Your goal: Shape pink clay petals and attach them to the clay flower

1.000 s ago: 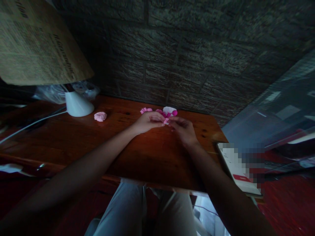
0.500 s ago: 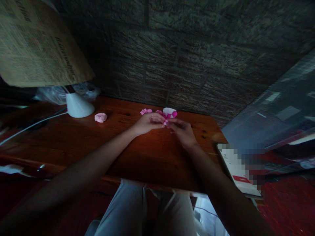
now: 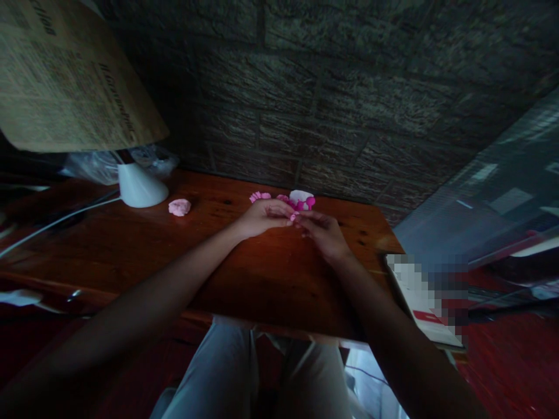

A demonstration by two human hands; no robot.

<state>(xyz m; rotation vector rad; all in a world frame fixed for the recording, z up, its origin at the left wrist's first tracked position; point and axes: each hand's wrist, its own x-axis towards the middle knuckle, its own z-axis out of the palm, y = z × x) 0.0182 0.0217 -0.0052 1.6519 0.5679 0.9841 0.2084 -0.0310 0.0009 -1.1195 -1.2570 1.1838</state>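
The hands have hardly shifted over the last second; what has moved is the small pink piece between them, rolled around so that it looks rounder, where a pale strip poked out before.

In the head view, it sits well to the right of the lamp, above the table. The left hand, the one nearer the lamp, has it pinched at the tips of thumb and fingers; the right hand, farther from the lamp, nips it from the other side. It's dim in here, so I can't make out each fingertip.

Just beyond the hands, also right of the lamp, there's a notched pink piece, then a bright pink piece in front of a white piece. A pale pink lump lies on the table just right of the lamp's base. A clear plastic bag is bunched behind the lamp, and a white cord runs leftward from its base.
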